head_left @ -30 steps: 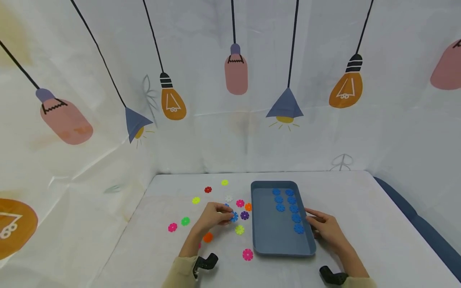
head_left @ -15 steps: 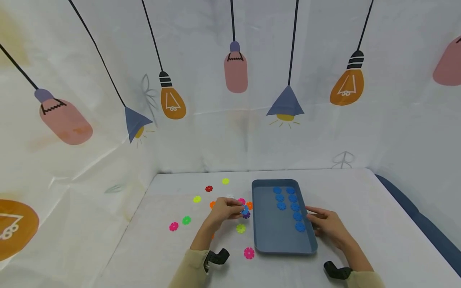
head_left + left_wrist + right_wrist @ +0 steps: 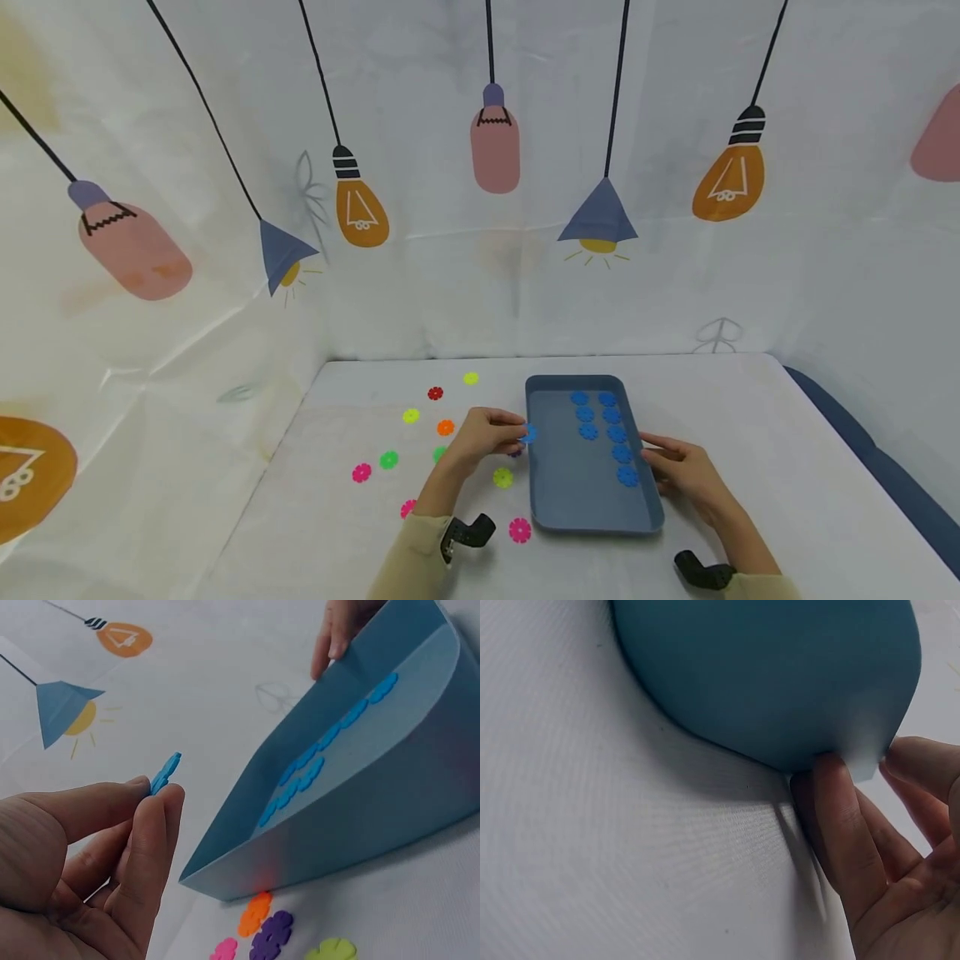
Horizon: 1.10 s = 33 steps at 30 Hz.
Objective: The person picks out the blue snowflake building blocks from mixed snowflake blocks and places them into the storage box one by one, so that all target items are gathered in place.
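Note:
My left hand (image 3: 487,435) pinches a blue snowflake disc (image 3: 166,774), a small flower-shaped piece, between thumb and fingertips. In the head view this disc overlaps the left rim of the blue-grey tray (image 3: 577,500); the left wrist view shows it held up beside the tray wall (image 3: 330,832). Inside the tray, blue discs (image 3: 622,454) lie in two columns toward the right, the outer column longer. My right hand (image 3: 686,477) is at the tray's right side. Its fingertips (image 3: 832,769) rest against the outer wall and rim, with the fingers loosely bent.
Left of the tray, loose discs lie scattered on the white table, among them a yellow one (image 3: 502,477), a pink one (image 3: 520,530), a green one (image 3: 388,459) and an orange one (image 3: 446,427). A purple disc (image 3: 271,936) lies close to the tray's left wall.
My left hand has lifted the blue disc from among the loose ones and carried it right to the tray's left rim. The right hand stays at the tray's side.

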Tool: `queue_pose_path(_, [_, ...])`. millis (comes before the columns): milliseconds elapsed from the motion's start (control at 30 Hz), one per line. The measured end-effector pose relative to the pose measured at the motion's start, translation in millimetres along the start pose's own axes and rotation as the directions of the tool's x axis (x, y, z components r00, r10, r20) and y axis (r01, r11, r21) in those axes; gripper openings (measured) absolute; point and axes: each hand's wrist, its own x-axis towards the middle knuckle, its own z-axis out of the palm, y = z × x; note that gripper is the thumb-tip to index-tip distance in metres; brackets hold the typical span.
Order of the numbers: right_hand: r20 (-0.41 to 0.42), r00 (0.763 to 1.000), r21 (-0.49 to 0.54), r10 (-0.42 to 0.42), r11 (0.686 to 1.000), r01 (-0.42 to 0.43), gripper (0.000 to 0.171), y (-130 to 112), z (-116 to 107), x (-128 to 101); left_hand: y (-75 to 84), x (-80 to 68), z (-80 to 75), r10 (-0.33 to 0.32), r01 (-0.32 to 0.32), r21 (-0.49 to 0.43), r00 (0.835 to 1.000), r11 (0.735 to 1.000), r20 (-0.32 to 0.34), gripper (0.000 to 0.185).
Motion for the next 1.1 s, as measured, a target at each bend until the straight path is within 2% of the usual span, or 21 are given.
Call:
queue_pose_path(533, [-0.020, 1.000, -0.010, -0.004, 1.000, 0.004, 0.056, 0, 3, -1, 6.5, 14.6, 22.7, -0.015, 0.014, 0.043, 0.999, 0.999, 0.030, 0.025])
queue_pose_path(867, [-0.029, 1.000, -0.017, 0.006, 1.000, -0.007, 0.056, 0, 3, -1, 4.9, 23.1, 40.6, -0.017, 0.016, 0.081, 1.000, 0.997, 0.021, 0.025])
queue_pose_path(1100, [-0.030, 0.999, -0.015, 0.015, 1.000, -0.015, 0.056, 1, 4, -1, 5.5, 26.1, 52.0, 0.021, -0.023, 0.108, 1.000, 0.994, 0.019, 0.021])
